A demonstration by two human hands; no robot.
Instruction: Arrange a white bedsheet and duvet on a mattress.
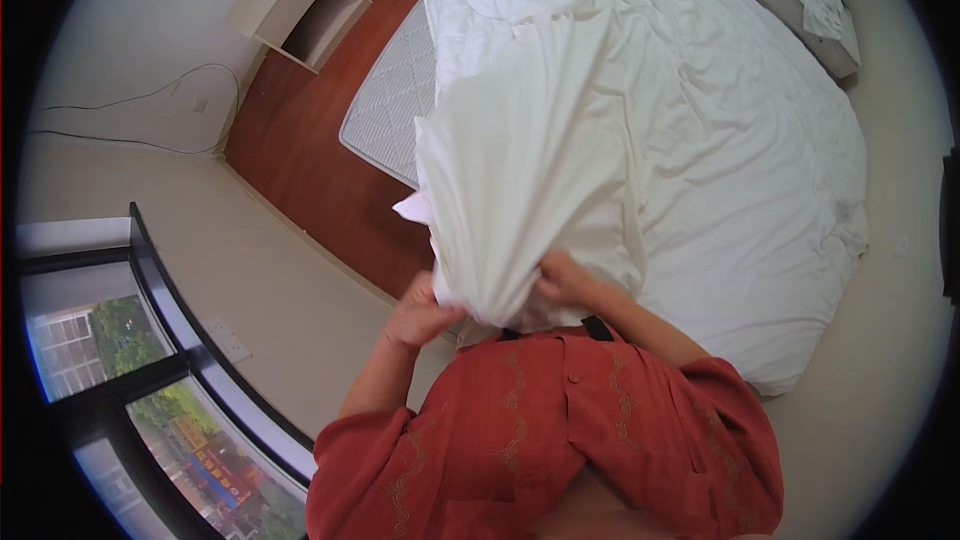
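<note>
A white bed cover [510,142] is lifted off the near left part of the bed and pulled taut in folds towards me. My left hand [426,311] is closed on its edge at the left. My right hand [561,279] grips the same cloth a little further right, slightly blurred. Both hands are just in front of my waist, and the cloth between them bunches together. More wrinkled white bedding [735,157] spreads over the bed to the right. The fingertips are partly hidden by the cloth.
A quilted mattress corner [386,101] shows at the left of the bed, over a reddish wooden floor [300,157]. A pale open cabinet [311,11] stands at the upper left. The upholstered headboard [840,52] is at the upper right. A black-framed window [180,360] is at my left.
</note>
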